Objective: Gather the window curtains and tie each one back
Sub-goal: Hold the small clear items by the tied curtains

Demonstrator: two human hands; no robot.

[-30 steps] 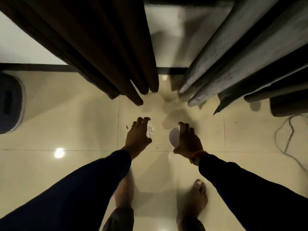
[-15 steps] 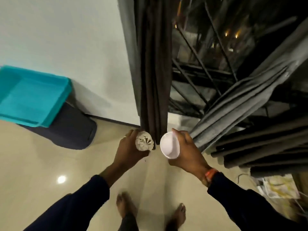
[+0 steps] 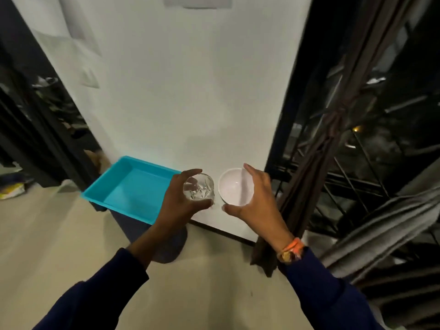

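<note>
My left hand (image 3: 177,202) grips a clear cut-glass tumbler (image 3: 199,190), seen from above. My right hand (image 3: 256,202) holds a small white bowl (image 3: 234,189) beside it. Both are held out in front of a white wall. To the right of my right hand a dark brown curtain (image 3: 316,167) hangs gathered and knotted at mid-height beside the window frame. A grey curtain (image 3: 385,222) drapes lower at the far right, in front of the dark window with its metal grille.
A turquoise plastic tray (image 3: 107,186) rests on a dark round stool (image 3: 166,244) against the white wall (image 3: 190,91), just left of my left hand. Another dark window (image 3: 28,115) lies at far left. The beige tiled floor (image 3: 59,246) spreads below.
My view has risen from the floor and turned left toward the wall and tray. Both hands came up from floor level with the glass and the bowl in them.
</note>
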